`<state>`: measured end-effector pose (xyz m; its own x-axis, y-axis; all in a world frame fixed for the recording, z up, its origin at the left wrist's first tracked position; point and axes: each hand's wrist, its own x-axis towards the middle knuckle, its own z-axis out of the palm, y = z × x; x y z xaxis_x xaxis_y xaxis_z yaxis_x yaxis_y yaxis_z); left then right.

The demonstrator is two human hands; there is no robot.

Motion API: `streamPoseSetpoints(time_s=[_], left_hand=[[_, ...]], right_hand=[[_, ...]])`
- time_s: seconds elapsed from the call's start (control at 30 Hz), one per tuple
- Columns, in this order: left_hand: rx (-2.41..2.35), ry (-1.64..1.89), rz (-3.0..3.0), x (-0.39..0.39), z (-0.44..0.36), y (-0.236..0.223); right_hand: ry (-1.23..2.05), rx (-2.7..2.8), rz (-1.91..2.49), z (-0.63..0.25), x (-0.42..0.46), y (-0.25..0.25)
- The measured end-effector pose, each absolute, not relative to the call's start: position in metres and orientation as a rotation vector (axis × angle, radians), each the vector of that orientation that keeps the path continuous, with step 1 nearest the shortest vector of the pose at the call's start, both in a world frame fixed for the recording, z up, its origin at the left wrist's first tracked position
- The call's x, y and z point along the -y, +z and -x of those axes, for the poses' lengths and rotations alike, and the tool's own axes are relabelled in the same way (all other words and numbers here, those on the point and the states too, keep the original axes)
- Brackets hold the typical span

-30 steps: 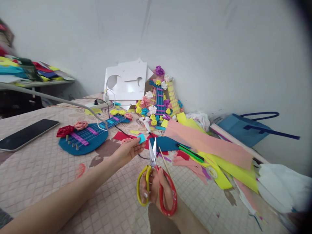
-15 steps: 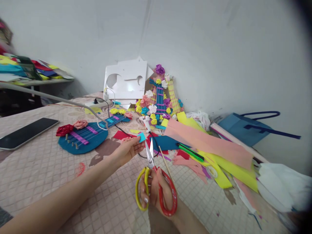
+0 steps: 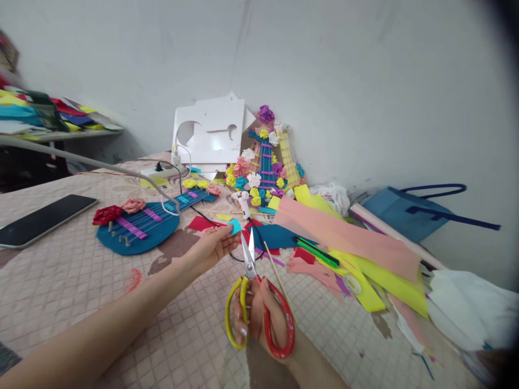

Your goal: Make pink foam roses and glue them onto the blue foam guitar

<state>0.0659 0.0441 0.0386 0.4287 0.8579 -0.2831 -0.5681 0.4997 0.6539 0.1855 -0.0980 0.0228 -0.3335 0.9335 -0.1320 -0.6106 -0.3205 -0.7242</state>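
A small piece of light-blue paper [image 3: 234, 226] is pinched between the thumb and fingers of my left hand [image 3: 214, 244], above the middle of the table. My right hand [image 3: 259, 313] grips a pair of scissors [image 3: 250, 265] with one yellow and one red handle, its fingers through the loops. The blades point away from me and stand slightly apart, just right of the paper and not touching it. A thin wooden stick [image 3: 275, 270] shows beside the red handle. Behind the blades lie dark-blue paper [image 3: 273, 236] and a white glue gun [image 3: 243, 203].
To the left are a blue paper guitar [image 3: 138, 229] with roses and a phone [image 3: 46, 219]. Flower-covered guitars [image 3: 265, 162] lean on the wall. Rightward lie pink crepe paper [image 3: 344, 232], a green cutter [image 3: 318, 252], tape [image 3: 352, 284] and a blue bag [image 3: 405, 213].
Almost nothing differs. The paper in my left hand has shifted very slightly; the scissors stay parted in my right hand.
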Motion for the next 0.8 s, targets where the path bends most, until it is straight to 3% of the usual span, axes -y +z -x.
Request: streamPoseSetpoints(time_s=[0.8], left_hand=[[-0.652,0.935,-0.507,-0.0416,-0.0658,0.0429]], right_hand=[[1.824,0.680,0.704,-0.1869,0.0991,0.0230]])
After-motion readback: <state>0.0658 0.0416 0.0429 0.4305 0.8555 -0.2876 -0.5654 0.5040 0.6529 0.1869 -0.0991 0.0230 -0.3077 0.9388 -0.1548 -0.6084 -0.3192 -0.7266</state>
